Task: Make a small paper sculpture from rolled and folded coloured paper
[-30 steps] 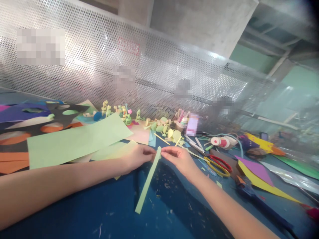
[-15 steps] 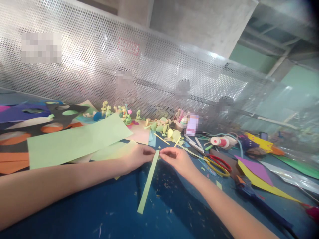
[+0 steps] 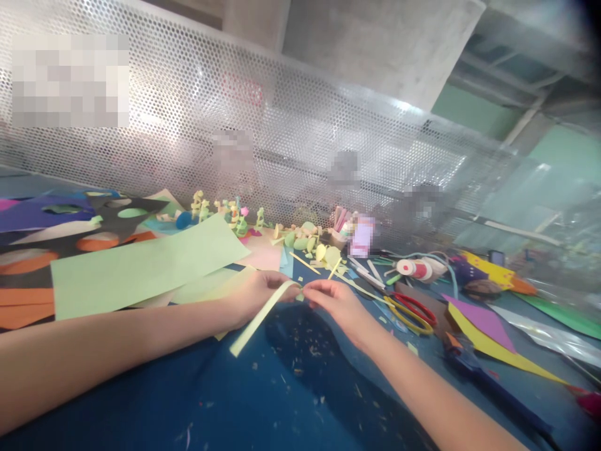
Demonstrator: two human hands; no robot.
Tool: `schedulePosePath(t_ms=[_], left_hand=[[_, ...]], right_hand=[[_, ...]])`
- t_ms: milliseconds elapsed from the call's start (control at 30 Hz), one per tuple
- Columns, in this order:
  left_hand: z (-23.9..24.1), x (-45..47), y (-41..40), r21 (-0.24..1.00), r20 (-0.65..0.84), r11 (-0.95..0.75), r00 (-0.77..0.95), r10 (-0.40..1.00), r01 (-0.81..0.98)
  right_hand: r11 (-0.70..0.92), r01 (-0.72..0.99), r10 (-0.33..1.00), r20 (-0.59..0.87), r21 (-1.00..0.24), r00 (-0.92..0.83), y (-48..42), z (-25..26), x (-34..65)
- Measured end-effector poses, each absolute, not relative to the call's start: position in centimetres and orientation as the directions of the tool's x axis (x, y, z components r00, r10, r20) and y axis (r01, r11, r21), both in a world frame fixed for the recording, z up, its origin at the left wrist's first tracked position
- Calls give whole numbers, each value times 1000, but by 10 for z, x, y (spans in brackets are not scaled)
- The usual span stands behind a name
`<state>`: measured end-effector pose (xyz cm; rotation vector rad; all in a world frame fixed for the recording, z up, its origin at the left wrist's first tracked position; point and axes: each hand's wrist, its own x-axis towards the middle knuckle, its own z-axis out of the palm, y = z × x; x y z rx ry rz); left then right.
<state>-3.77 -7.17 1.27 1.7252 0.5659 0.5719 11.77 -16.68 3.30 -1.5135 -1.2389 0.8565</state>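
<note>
Pinching the far end of one pale green paper strip (image 3: 260, 316), we worked it above the blue table (image 3: 291, 401). Our left hand (image 3: 256, 293) was closed to a pinch, thumb against fingers, on the strip's upper end. Our right hand (image 3: 335, 300) met it there, thumb and forefinger closed on the same end and the other fingers loosely curled. At the pinch the strip curved over. From there it ran straight, down and to the left, to a free end just over the table; we could not tell whether that end touched. By our judgement only this first bend at the top was begun, and nearly the whole length remained flat and unworked.

Counted: one strip in hand; two hands on it; one large green sheet (image 3: 141, 266) to the left; one ribbon spool (image 3: 413, 268) and one purple sheet (image 3: 479, 319) to the right. The scissors (image 3: 408, 310) showed red and yellow loops, one pair or two we could not tell. The small paper figures (image 3: 235, 216) at the back were too blurred to count.
</note>
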Motion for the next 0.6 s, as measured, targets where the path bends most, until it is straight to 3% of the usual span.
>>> schedulePosePath(t_ms=[200, 333, 600], left_hand=[[13, -37, -71, 981, 128, -195, 755, 643, -1], [11, -36, -71, 966, 176, -259, 764, 620, -12], [14, -38, -74, 967, 128, -250, 749, 650, 52]], right_hand=[[-10, 123, 972, 19, -992, 235, -163, 27, 119], [-8, 166, 976, 28, -986, 216, -163, 27, 119], [6, 252, 970, 67, -968, 233, -164, 29, 117]])
